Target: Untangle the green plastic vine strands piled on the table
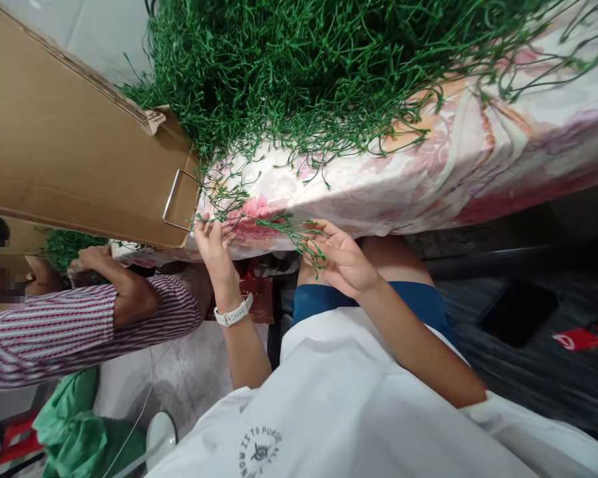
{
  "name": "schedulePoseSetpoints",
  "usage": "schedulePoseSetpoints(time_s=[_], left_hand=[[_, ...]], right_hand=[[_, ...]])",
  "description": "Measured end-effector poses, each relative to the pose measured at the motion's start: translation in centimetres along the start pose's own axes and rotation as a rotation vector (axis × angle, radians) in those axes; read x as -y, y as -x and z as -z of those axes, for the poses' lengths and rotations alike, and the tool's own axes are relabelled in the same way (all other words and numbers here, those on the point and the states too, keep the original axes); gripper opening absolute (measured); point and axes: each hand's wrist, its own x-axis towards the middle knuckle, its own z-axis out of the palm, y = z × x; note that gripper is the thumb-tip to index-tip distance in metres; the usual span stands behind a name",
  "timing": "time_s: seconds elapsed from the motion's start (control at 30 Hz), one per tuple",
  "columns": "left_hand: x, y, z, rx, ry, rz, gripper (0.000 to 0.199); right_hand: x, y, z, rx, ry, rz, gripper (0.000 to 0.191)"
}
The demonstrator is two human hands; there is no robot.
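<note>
Standing here, I'd lay the clock over the seated person's own view, noon straight ahead. The right hand (341,259), near the middle, has its fingers fairly straight and loosely pinches a small bunch of green stems (296,234) between thumb and fingers; the stems fan towards ten o'clock, over the near edge of the surface (413,189). The left hand (213,242), at nine o'clock, has its fingers bent beside loose green sprigs (224,199); I can't tell whether it pinches any. A white watch (234,312) circles that wrist.

A big heap of green stems (299,66) spreads from eleven to one o'clock on the flowered cloth (448,166). At ten o'clock stands a cardboard box (74,139), a bent metal wire (172,196) at its near corner. Towards nine, a person in a striped top (80,325) has a hand (92,257) by more greenery (67,247). A dark flat object (518,312) lies at four.
</note>
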Motion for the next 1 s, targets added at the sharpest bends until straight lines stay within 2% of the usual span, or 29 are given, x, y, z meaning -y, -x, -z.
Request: schedulePoseSetpoints(time_s=[0.07,0.13,0.17,0.2,0.23,0.3,0.33,0.37,0.4,0.53,0.6,0.67,0.77,0.87,0.93,1.0], left_hand=[[0.3,0.6,0.6,-0.173,-0.205,-0.172,0.044],[0.3,1.7,0.8,-0.364,-0.328,-0.403,0.043],[0.2,2.3,0.8,-0.414,-0.362,-0.539,0.040],[0.1,3.0,0.7,-0.395,-0.396,-0.682,0.037],[0.1,3.7,0.5,-0.293,-0.441,-0.819,0.035],[0.2,4.9,-0.2,0.078,-0.565,-1.027,0.038],[0.4,5.3,-0.6,0.268,-0.631,-1.080,0.042],[0.7,5.6,-1.1,0.393,-0.673,-1.109,0.045],[1.0,5.8,-1.4,0.440,-0.687,-1.123,0.045],[2.0,5.8,-2.3,0.327,-0.597,-1.151,0.026],[2.1,5.7,-2.3,0.347,-0.563,-1.158,0.025],[2.2,5.9,-2.4,0.368,-0.545,-1.153,0.027],[2.2,6.4,-2.7,0.343,-0.496,-1.134,0.026],[1.8,7.2,-3.0,0.429,-0.450,-1.070,0.021],[1.3,7.7,-3.0,0.529,-0.440,-1.018,0.018],[0.8,8.2,-3.0,0.606,-0.443,-0.991,0.014]], right_hand=[[0.4,0.0,0.3,-0.033,0.002,0.023,0.046],[0.6,0.1,0.4,-0.055,-0.008,0.031,0.045],[0.7,0.1,0.3,-0.058,-0.011,0.034,0.045],[0.8,0.2,0.2,-0.057,-0.012,0.035,0.045],[0.8,0.3,0.1,-0.056,-0.011,0.035,0.046],[0.9,0.4,-0.2,-0.053,-0.006,0.026,0.048],[0.9,0.5,-0.3,-0.056,-0.006,0.022,0.049],[0.9,0.5,-0.5,-0.066,-0.007,0.018,0.051],[1.0,0.6,-0.5,-0.081,-0.005,0.012,0.052],[1.0,1.2,-0.3,-0.134,0.041,0.016,0.044],[0.8,1.7,0.1,-0.155,0.093,0.077,0.041],[0.3,2.4,0.3,-0.229,0.186,0.226,0.040],[-0.6,3.4,0.6,-0.389,0.450,0.611,0.031],[-1.1,4.0,0.7,-0.392,0.744,0.965,0.025],[-1.1,4.1,0.7,-0.347,0.846,1.048,0.026],[-0.8,4.2,0.5,-0.339,0.871,1.001,0.029]])
